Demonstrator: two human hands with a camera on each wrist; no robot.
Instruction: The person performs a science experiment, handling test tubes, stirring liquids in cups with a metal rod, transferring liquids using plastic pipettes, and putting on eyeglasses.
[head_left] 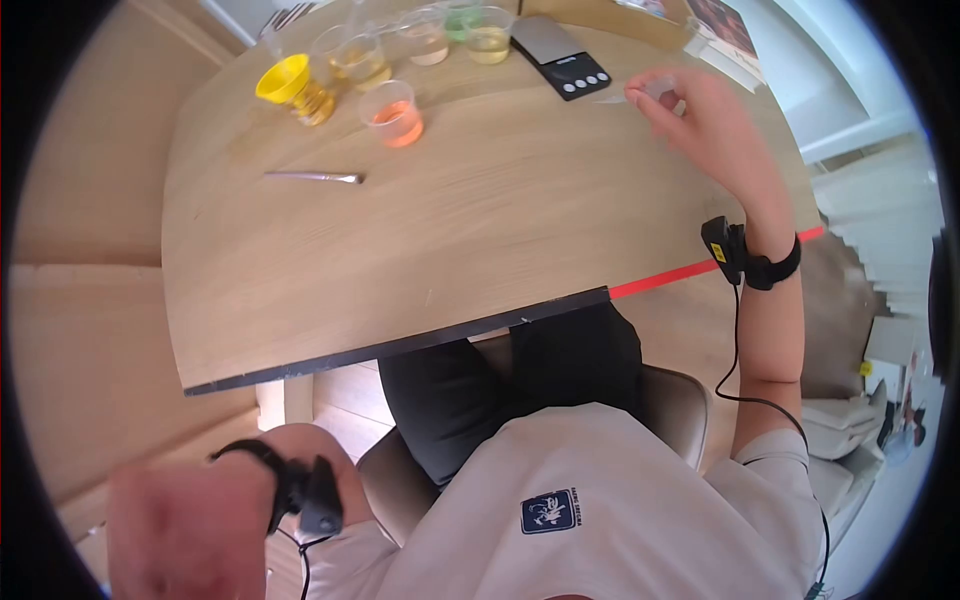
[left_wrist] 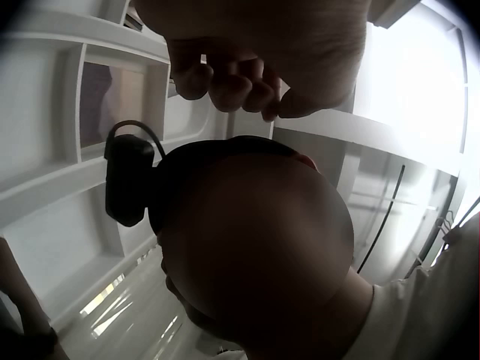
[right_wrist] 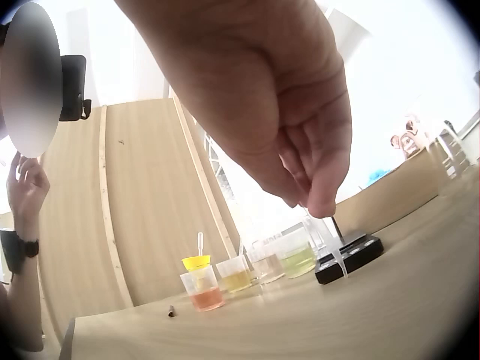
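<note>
My right hand [head_left: 690, 120] is over the table's right side, beside the black scale [head_left: 575, 75]. In the right wrist view, the fingertips of that hand [right_wrist: 300, 112] pinch a thin clear plastic piece [right_wrist: 335, 247], which hangs down in front of the scale [right_wrist: 349, 259]; its exact kind cannot be told. My left hand [head_left: 190, 530] is raised off the table and blurred at the lower left. Seen in the left wrist view, it [left_wrist: 262, 52] has loosely bent fingers near the head, with nothing visible in them.
On the table [head_left: 400, 250] stand a cup of orange liquid [head_left: 397, 120], a yellow funnel [head_left: 285, 80] on a small container, and several clear cups with pale liquids, one greenish [head_left: 488, 42]. A thin brush [head_left: 315, 177] lies nearer me. A box [head_left: 590, 25] stands behind the scale.
</note>
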